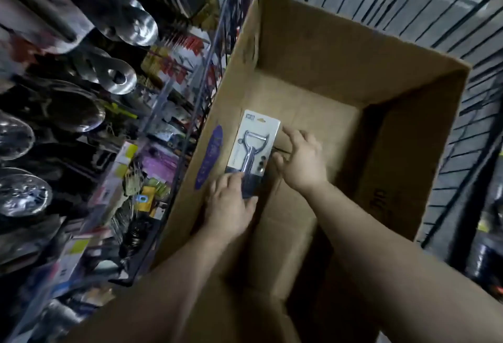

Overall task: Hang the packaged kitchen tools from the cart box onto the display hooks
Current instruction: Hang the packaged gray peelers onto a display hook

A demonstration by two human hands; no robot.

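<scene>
A packaged peeler (253,146), a metal tool on a white card with a dark lower end, lies inside the large cardboard box (340,43) near its left wall. My left hand (228,204) grips the card's lower end, thumb on its right edge. My right hand (299,160) touches the card's right edge with loosely bent fingers. Apart from this pack, the box floor shows only cardboard.
The box sits in a wire cart (462,24) whose bars run along the right and far sides. To the left, display racks hold steel pans and lids (117,76) and hanging packaged goods (160,163) on hooks, all blurred.
</scene>
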